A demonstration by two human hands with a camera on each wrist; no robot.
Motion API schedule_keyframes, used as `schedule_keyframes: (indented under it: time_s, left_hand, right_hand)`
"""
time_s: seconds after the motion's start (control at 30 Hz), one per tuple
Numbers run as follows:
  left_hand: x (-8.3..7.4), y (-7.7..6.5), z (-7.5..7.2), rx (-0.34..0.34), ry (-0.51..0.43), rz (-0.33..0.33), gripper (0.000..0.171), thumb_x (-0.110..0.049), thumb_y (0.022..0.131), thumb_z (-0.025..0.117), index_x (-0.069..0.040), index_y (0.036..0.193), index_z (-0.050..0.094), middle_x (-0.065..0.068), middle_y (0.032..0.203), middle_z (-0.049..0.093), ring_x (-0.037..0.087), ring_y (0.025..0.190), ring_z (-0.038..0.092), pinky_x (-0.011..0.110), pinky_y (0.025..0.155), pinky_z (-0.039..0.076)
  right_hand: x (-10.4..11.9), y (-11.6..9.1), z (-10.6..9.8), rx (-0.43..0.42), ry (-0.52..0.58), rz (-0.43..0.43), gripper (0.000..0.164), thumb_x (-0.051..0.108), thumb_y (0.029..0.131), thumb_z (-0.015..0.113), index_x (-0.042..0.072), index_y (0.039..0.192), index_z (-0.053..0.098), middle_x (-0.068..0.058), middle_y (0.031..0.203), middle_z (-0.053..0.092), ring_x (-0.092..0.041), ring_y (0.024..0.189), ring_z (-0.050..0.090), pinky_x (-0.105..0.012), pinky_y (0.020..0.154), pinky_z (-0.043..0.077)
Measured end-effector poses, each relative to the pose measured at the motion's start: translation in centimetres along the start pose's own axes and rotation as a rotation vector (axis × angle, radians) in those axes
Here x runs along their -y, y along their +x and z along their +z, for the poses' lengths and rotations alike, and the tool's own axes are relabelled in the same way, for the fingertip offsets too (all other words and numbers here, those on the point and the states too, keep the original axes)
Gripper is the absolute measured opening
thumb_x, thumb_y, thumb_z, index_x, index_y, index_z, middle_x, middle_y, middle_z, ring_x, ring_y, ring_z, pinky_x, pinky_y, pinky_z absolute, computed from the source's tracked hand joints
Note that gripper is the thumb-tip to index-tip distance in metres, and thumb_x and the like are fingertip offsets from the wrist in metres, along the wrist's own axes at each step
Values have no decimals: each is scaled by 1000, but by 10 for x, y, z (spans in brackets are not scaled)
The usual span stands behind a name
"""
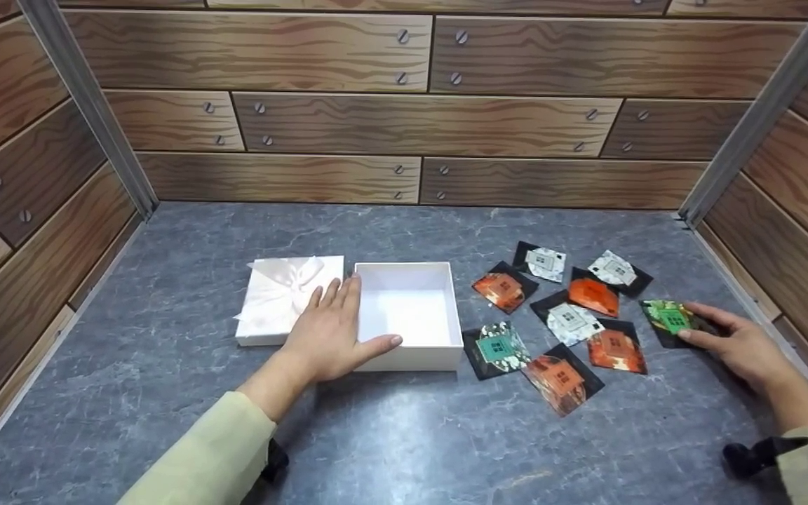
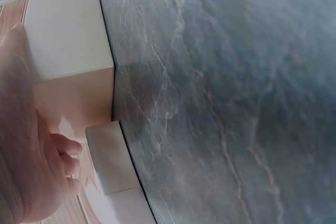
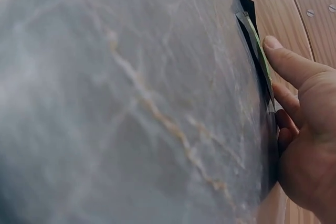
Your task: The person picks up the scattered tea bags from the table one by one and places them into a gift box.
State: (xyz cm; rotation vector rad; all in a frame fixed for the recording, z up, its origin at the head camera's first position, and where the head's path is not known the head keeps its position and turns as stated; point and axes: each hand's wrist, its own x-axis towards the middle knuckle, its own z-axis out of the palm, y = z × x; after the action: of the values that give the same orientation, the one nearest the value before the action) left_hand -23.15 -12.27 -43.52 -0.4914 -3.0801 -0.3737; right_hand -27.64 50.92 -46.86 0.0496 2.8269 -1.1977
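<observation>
Your right grip (image 1: pixel 746 352) pinches the green packet (image 1: pixel 669 317), your left grip (image 1: pixel 328 334) rests straight-fingered on the box (image 1: pixel 414 359); lid (image 1: pixel 260 308) off, eight packets (image 1: pixel 572 319) apparently left unboxed.

Glare on tabletop (image 1: pixel 404 428) (wrist-view blur)

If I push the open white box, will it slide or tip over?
The white box would probably slide, not tip, because it's wider than it is tall and sits flat on the table. It may feel light for its size, since its walls look thin.
</observation>
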Motion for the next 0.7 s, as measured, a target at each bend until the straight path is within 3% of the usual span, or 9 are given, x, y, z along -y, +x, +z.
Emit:
schedule_keyframes:
  time_s: [0.1, 0.17, 0.2, 0.37, 0.57, 0.63, 0.7]
  left_hand:
    - [0, 1, 0, 4, 2, 0, 125, -91, 92, 35, 7, 167, 12, 26, 171, 23, 43, 159, 20, 58, 129, 13]
    - [0, 1, 0, 2, 2, -1, 126, -91, 92, 35, 7, 167, 12, 26, 171, 23, 43, 159, 20, 59, 129, 13]
    - [0, 1, 0, 1, 1, -1, 126, -91, 92, 35, 7, 167, 13, 26, 171, 24, 43, 159, 21, 59, 129, 13]
    - [1, -1, 0, -1, 0, -2, 126, -91, 92, 35, 7, 166, 13, 27, 170, 25, 44, 158, 22, 59, 129, 13]
    - [0, -1, 1, -5, -7, 2, 125, -90, 93, 36, 8, 166, 13, 28, 170, 25, 44, 158, 22, 59, 129, 13]
    - [0, -1, 1, -7, -7, 4, 124, -90, 93, 36, 8, 166, 12, 28, 170, 25, 45, 158, 23, 59, 128, 13]
    - [0, -1, 1, -9, -8, 5, 124, -89, 93, 37, 8, 166, 12, 28, 170, 25, 45, 158, 23, 59, 128, 14]
  right_hand:
    - [-1, 0, 1, -7, -3, -32, 84, 40, 101, 75, 3, 164, 34, -40, 164, 25, -59, 147, 24, -54, 122, 26]
    - [0, 2, 3, -15, -13, -69, 85, 35, 100, 77, -1, 163, 33, -42, 162, 25, -65, 146, 20, -74, 119, 14]
    - [1, 2, 3, -19, -23, -85, 84, 33, 100, 77, -3, 162, 33, -43, 161, 26, -66, 145, 21, -75, 118, 14]
    - [1, 4, 4, -8, -49, -129, 80, 28, 101, 77, -6, 160, 35, -46, 159, 26, -69, 143, 22, -79, 116, 13]
    - [0, 2, 1, -16, -55, -39, 85, 40, 100, 77, 2, 163, 34, -43, 162, 23, -68, 144, 21, -79, 115, 16]
    - [0, 0, 1, -37, -49, -5, 84, 45, 99, 76, 6, 163, 38, -39, 163, 28, -61, 145, 27, -68, 117, 26]
    - [-2, -2, 1, -65, -43, 12, 80, 49, 98, 76, 12, 162, 45, -29, 160, 42, -42, 139, 44, -41, 114, 38]
